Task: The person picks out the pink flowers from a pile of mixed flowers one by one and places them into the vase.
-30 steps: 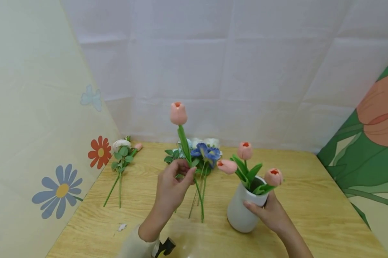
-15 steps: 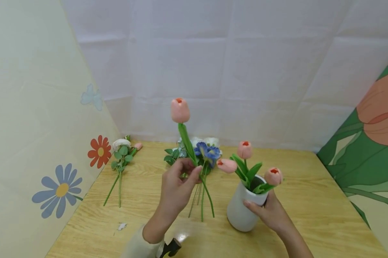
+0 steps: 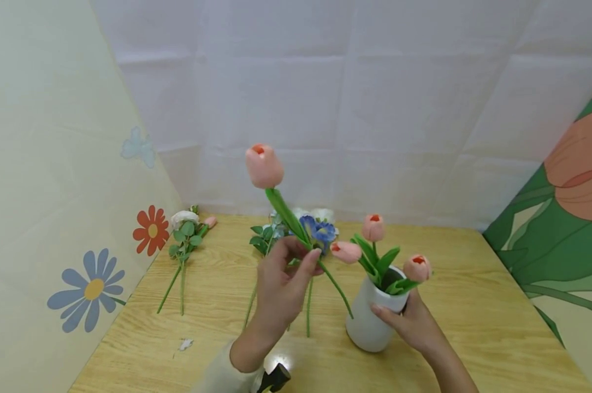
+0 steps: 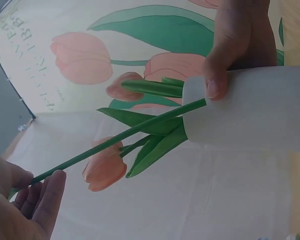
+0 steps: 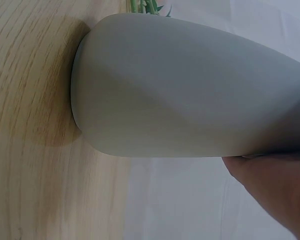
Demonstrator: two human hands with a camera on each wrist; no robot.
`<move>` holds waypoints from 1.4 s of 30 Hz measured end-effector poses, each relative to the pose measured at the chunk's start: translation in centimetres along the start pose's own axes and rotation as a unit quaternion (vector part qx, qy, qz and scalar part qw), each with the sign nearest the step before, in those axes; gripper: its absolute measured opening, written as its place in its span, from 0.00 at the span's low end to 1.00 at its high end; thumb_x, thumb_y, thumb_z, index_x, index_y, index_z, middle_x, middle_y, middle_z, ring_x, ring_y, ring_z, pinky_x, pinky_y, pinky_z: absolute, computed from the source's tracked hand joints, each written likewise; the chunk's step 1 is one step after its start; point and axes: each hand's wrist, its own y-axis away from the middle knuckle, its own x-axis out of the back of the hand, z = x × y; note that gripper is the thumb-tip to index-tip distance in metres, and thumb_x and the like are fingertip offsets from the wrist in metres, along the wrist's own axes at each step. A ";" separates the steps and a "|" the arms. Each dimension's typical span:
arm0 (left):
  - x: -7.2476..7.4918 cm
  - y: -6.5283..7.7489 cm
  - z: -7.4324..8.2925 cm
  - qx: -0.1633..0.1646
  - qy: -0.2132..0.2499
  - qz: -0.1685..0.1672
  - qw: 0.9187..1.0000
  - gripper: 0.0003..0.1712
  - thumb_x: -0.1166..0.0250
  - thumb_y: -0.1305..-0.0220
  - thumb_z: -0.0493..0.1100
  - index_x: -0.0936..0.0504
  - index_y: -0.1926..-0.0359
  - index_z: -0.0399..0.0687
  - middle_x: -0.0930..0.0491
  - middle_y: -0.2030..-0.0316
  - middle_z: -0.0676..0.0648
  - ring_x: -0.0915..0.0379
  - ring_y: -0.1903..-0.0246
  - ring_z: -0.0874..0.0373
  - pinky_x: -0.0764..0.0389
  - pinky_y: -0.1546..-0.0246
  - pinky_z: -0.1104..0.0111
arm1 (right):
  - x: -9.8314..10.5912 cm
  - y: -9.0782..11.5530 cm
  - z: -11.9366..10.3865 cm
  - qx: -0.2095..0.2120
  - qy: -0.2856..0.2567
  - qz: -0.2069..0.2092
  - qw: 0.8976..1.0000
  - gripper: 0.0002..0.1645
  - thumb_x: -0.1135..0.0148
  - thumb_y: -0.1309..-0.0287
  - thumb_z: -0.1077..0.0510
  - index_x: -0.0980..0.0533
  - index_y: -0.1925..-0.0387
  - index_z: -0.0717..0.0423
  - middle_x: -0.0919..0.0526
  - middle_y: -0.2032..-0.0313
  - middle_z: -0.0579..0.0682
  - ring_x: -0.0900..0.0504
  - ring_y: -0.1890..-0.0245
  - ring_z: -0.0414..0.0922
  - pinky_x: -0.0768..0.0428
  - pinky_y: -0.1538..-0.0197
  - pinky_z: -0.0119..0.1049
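In the head view my left hand (image 3: 287,284) pinches the stem of a pink tulip (image 3: 265,167) between thumb and fingers. Its bloom tilts up to the left, and the bare stem end slants down to the right, overlapping the side of a white vase (image 3: 367,322). Three pink tulips (image 3: 373,228) stand in that vase. My right hand (image 3: 414,322) grips the vase near its rim, thumb on the near side. From the left wrist, the tulip stem (image 4: 125,134) crosses in front of the vase mouth. The right wrist view shows the vase wall (image 5: 180,90) and its base at the table.
Behind my left hand lie a blue flower (image 3: 320,232) and white blooms (image 3: 320,214) with leafy stems. At the left of the wooden table (image 3: 448,273) lie a white rose (image 3: 184,219) and a pink bud (image 3: 210,221). A small white scrap (image 3: 185,344) is at the front left.
My left hand has moved right, toward the vase. The tulip has tilted, its bloom going left and its stem end swinging right and up. My right hand and the vase have stayed put.
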 end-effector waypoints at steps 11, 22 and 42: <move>-1.3 -0.4 0.5 -0.042 0.021 0.010 0.999 0.08 0.38 0.34 0.24 0.28 0.57 0.25 0.23 0.65 0.32 0.16 0.71 0.47 0.12 0.69 0.61 | 0.0 0.0 0.0 0.000 0.002 0.002 1.000 0.40 0.28 0.40 0.60 0.40 0.33 0.61 0.24 0.42 0.61 0.25 0.49 0.30 0.22 0.50 0.30; -2.3 -0.8 0.2 -0.106 0.013 0.006 0.994 0.06 0.40 0.32 0.24 0.28 0.56 0.26 0.23 0.65 0.32 0.18 0.71 0.43 0.12 0.69 0.62 | -0.1 0.0 0.3 0.017 -0.006 0.003 1.000 0.39 0.28 0.41 0.63 0.39 0.34 0.63 0.23 0.43 0.61 0.25 0.49 0.29 0.23 0.49 0.28; -4.2 -0.9 -0.1 -0.173 -0.034 0.021 0.984 0.10 0.38 0.35 0.23 0.27 0.55 0.29 0.22 0.65 0.36 0.16 0.70 0.47 0.13 0.69 0.68 | 0.0 0.0 0.1 0.011 -0.013 0.002 1.000 0.41 0.28 0.41 0.62 0.39 0.33 0.63 0.24 0.42 0.62 0.25 0.48 0.28 0.22 0.49 0.28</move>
